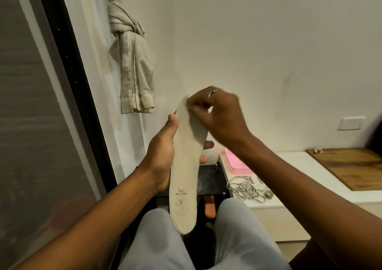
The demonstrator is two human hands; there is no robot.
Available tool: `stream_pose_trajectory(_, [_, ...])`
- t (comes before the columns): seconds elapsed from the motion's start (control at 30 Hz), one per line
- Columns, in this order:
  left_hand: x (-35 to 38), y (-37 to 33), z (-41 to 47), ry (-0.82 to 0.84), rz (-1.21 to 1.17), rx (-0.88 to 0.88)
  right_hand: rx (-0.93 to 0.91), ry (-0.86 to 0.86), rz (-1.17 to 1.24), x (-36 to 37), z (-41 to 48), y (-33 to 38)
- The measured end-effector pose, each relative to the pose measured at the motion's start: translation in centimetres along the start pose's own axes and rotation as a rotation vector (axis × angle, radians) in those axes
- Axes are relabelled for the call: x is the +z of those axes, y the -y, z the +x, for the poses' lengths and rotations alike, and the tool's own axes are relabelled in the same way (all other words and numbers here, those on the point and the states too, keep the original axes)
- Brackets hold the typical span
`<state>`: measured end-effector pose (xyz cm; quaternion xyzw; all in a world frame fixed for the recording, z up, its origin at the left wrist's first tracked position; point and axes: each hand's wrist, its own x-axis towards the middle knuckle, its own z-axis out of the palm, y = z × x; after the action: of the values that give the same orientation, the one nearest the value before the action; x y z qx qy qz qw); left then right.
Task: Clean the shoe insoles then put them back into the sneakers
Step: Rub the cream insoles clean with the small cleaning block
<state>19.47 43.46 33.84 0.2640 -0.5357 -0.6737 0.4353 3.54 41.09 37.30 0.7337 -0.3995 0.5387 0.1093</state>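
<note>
Above knees in pale grey trousers (157,243), a long, fuzzy, cream insole (184,178) stands nearly upright. The left hand (163,152) wraps round its middle; the right hand (219,114) pinches its rounded toe end. Beyond, tangled laces (245,188) lie on a smooth white ledge (289,166), and a knotted linen curtain (132,63) hangs.

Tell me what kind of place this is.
Likely a room in a home: a knotted curtain hangs beside a dark-framed window, and a low white cabinet holds loose shoelaces.
</note>
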Motion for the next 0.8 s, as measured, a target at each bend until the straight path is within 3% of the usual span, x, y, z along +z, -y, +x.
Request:
stream_pose_trajectory(0.1, [-0.1,-0.1,0.1,-0.04,-0.023,0.02,-0.113,0.112,-0.016,0.4,-1.1,1.3])
stream_pose_trajectory(0.27, [0.2,0.2,-0.1,0.023,0.021,-0.019,0.066,-0.059,-0.025,-0.1,1.1,-0.8])
stream_pose_trajectory(0.43, [-0.1,0.2,0.3,-0.065,-0.053,0.001,-0.125,0.142,0.056,0.4,-1.6,2.1])
stream_pose_trajectory(0.6, [0.0,0.1,-0.1,0.0,0.023,-0.009,-0.03,-0.027,-0.094,-0.3,0.7,-1.2])
stream_pose_trajectory(0.8, [-0.3,0.3,0.3,-0.053,-0.03,0.019,-0.207,0.254,-0.101,-0.5,-2.4,0.4])
